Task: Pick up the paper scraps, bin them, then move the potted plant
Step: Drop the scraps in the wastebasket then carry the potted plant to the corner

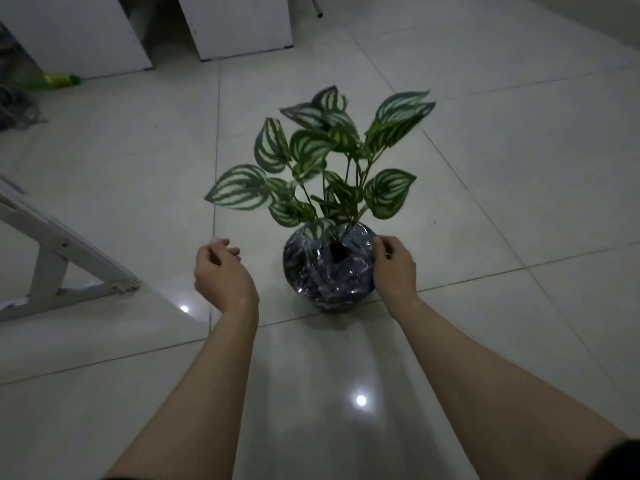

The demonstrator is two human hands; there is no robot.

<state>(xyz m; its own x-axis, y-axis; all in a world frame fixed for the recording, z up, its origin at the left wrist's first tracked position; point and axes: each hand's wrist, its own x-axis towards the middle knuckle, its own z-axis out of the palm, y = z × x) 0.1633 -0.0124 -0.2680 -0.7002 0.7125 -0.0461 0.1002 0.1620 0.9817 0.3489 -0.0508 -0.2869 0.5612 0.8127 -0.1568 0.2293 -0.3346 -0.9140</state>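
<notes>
Two hands are at the potted plant (pixel 329 209); no paper scraps are visible, so we judge the plant-moving step is in hand. We note the floor (pixel 485 168): large glossy pale tiles with thin grout lines and bright light reflections. The plant stands on it near a grout crossing, well apart from the white cabinets (pixel 239 26) at the far edge. Broad heart-shaped leaves, green striped with white, rise on thin dark stems. The pot (pixel 325 271) is round, dark, and wrapped in crinkled shiny film. Our right hand (pixel 393 268) rests against the pot's right side, fingers curled onto the film. Our left hand (pixel 221 271) hovers loosely curled beside the pot, grasping nothing. Next move, we judge: bring the left hand in and lift level, since the film looks slippery.
</notes>
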